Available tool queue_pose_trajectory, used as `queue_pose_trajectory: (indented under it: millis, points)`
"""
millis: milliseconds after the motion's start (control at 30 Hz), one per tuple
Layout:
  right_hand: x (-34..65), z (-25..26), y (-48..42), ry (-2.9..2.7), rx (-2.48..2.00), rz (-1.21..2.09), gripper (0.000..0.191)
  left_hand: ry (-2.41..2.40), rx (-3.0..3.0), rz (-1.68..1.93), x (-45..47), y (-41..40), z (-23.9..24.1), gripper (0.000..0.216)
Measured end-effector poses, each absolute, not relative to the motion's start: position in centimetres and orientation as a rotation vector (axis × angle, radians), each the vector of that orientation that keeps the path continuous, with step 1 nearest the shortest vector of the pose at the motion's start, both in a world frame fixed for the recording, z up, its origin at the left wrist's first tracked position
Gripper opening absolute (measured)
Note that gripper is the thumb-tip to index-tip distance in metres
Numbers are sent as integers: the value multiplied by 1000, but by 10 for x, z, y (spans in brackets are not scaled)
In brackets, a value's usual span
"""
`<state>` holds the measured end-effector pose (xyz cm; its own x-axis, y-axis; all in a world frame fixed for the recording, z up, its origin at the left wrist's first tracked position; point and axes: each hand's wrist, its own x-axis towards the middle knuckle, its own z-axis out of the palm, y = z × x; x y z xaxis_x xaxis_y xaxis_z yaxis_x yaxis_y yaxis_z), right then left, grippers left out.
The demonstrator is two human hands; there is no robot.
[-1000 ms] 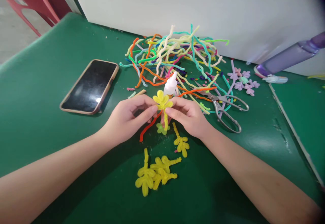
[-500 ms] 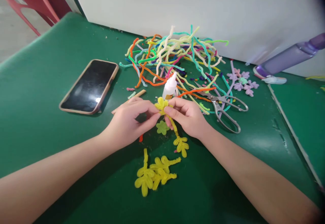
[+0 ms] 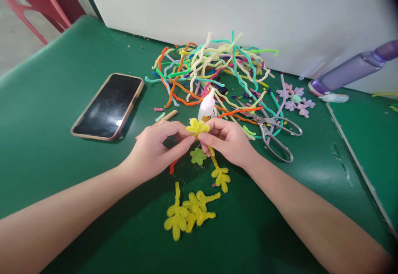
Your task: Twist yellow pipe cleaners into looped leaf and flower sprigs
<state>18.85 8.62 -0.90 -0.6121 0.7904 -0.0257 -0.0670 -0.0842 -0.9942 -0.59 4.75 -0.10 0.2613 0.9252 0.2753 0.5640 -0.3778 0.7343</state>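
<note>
Both hands meet over the green table [image 3: 46, 112] and pinch one yellow pipe-cleaner flower [image 3: 197, 127] between fingertips. My left hand [image 3: 155, 149] grips it from the left, my right hand [image 3: 228, 141] from the right. Its petals face up, the stem is hidden by my fingers. Just below lies a small green flower piece [image 3: 198, 156] and an orange pipe cleaner [image 3: 173, 166]. Closer to me lie another yellow flower [image 3: 220, 176] and a cluster of finished yellow flowers [image 3: 186, 214]. A white glue bottle [image 3: 207, 105] stands right behind my fingers.
A heap of coloured pipe cleaners [image 3: 214, 69] lies at the back by the white wall. Metal scissors [image 3: 273, 135] rest to the right, purple flowers [image 3: 295, 98] beyond them. A phone [image 3: 108, 105] lies face up at the left. A purple bottle [image 3: 351, 71] lies far right.
The yellow flower has been tipped from upright to petals-up and lowered slightly; my fingers have closed in around its stem. Everything else on the table has stayed put.
</note>
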Motion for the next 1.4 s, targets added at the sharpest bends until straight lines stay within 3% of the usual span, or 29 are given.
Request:
queue_pose_trajectory:
  millis: [267, 467, 567, 700, 833, 1400]
  points:
    - [189, -10, 85, -1658, -739, 1715, 18, 1313, 2128, 1050, -5, 46, -4, 1]
    - [188, -9, 79, -1645, -774, 1647, 17, 1171, 2465, 1174, -6, 47, -7, 8]
    - [188, -9, 81, -1632, -789, 1641, 18, 1286, 2275, 1091, -6, 46, -3, 2]
    - [189, -9, 83, -1650, -862, 1541, 22, 1377, 1826, 979, -7, 47, 2, 17]
    - [189, -9, 82, -1741, -943, 1466, 25, 1303, 1565, 1019, -7, 50, 1, 16]
    - [188, -15, 83, -1572, -856, 1612, 12, 1315, 1649, 966, -7, 49, 0, 11]
